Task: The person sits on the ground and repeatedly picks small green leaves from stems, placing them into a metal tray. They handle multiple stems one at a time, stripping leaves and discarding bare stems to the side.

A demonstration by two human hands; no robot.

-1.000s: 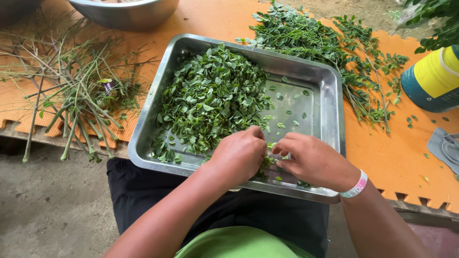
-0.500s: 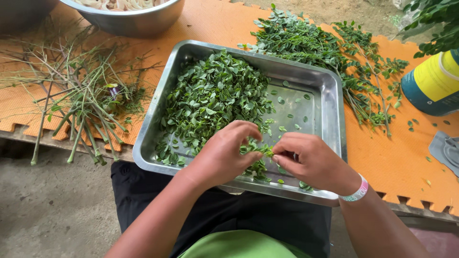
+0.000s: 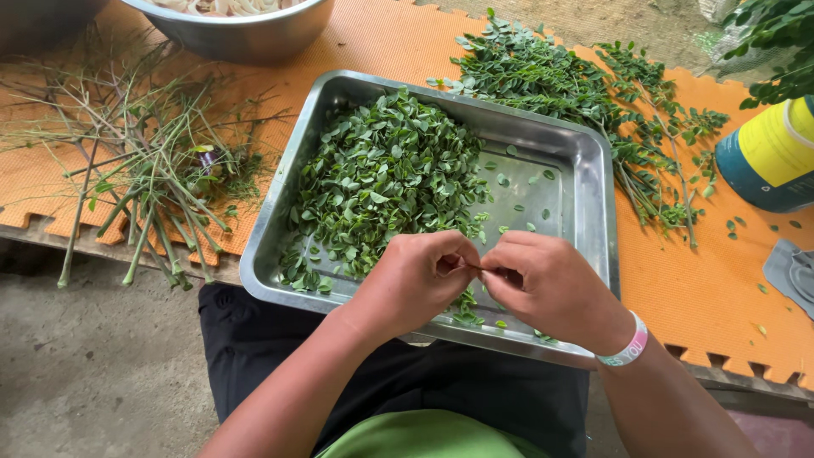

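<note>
Both hands have lifted a little and come closer together since half a second ago, and now they meet over the near edge of the metal tray (image 3: pixel 598 195). The left hand (image 3: pixel 415 284) and the right hand (image 3: pixel 551 288) are curled, and their fingertips pinch a thin sprig (image 3: pixel 475 269) between them. Most of the sprig is hidden by the fingers, so only a tiny bit shows.

Inside the tray lies a big heap of loose leaves (image 3: pixel 381 187), mostly on the left side. Bare stems (image 3: pixel 144 178) are piled on the orange mat (image 3: pixel 704 288) to the left. Leafy branches (image 3: pixel 560 85) wait on the mat behind and to the right of the tray.

It looks like the leaf-picking step is going on: leaves come off the sprig and drop in the tray. The next move needs a gentle pull along the stem, held right over the tray so no leaves fall outside.
</note>
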